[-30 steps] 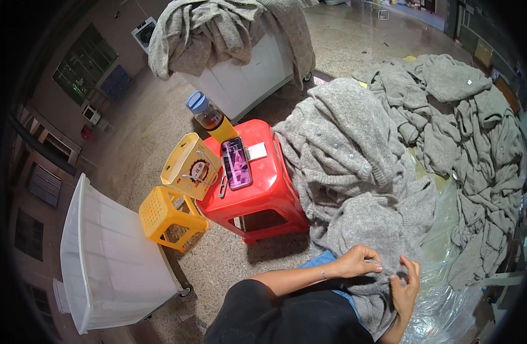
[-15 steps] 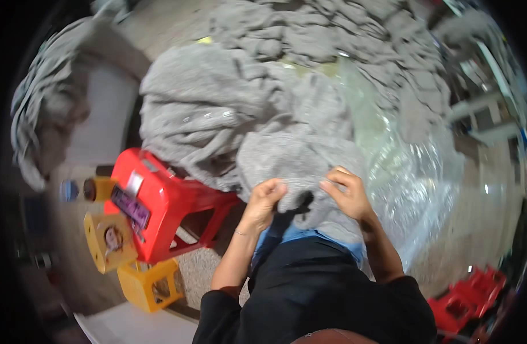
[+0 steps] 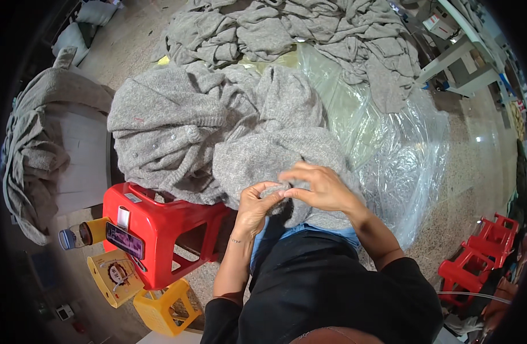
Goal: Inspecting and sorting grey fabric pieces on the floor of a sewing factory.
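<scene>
A grey knit garment (image 3: 257,152) lies bunched across my lap. My left hand (image 3: 253,207) pinches a small fold of its edge between thumb and fingers. Close against it, my right hand (image 3: 321,186) has its thumb on the same fold, with the other fingers bent above the knit. A small dark tip shows just over the right fingers; what it is I cannot make out. Beyond the lap, more grey knitwear with shiny round buttons (image 3: 160,109) is heaped at the left.
Beside my left arm stands a red plastic stool (image 3: 154,229) bearing a phone (image 3: 124,241). Near it are a yellow box (image 3: 115,278), a yellow stool (image 3: 167,307) and a bottle (image 3: 68,239). Clear plastic sheeting (image 3: 409,155) spreads at right, below grey knits (image 3: 326,28). Red stools (image 3: 470,266) stand lower right.
My hands were apart, each gripping the garment's edge. Now they meet at one fold, the right having moved left and its fingers lifted over the knit. The view has shifted somewhat.
</scene>
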Tool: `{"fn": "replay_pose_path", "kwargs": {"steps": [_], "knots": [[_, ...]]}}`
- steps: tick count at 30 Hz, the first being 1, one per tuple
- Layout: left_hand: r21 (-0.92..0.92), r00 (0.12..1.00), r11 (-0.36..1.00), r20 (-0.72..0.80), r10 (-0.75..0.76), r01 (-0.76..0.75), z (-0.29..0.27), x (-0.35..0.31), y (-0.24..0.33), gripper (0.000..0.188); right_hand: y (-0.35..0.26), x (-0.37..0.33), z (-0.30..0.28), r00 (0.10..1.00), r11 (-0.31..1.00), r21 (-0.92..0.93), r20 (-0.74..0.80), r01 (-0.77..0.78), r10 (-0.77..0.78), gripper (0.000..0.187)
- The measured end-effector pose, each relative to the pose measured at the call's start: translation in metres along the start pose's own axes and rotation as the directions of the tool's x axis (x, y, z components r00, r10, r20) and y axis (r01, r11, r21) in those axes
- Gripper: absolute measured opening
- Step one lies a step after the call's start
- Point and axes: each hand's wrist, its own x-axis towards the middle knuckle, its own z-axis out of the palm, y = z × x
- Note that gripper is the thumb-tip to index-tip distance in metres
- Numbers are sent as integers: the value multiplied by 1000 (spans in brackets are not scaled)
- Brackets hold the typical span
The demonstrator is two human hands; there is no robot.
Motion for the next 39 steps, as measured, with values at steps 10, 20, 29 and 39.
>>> {"fn": "replay_pose_path", "kwargs": {"steps": [10,20,29,39], "knots": [[-84,1000,996,-22,7,-9,6,6,-8,13,7,-3,20,987,970,206,-59,-132,147,17],[396,757,800,-304,578,-451,15,16,-39,14,5,-6,31,973,972,-45,23,230,-230,17],[-142,958,983,-276,75,-118,-46,-8,16,11,42,-38,-49,995,993,-56,15,-100,101,20],[-296,969,949,-246,37,-111,-27,-18,17,11,26,-58,-58,982,982,-182,-189,-59,24,26]]}}
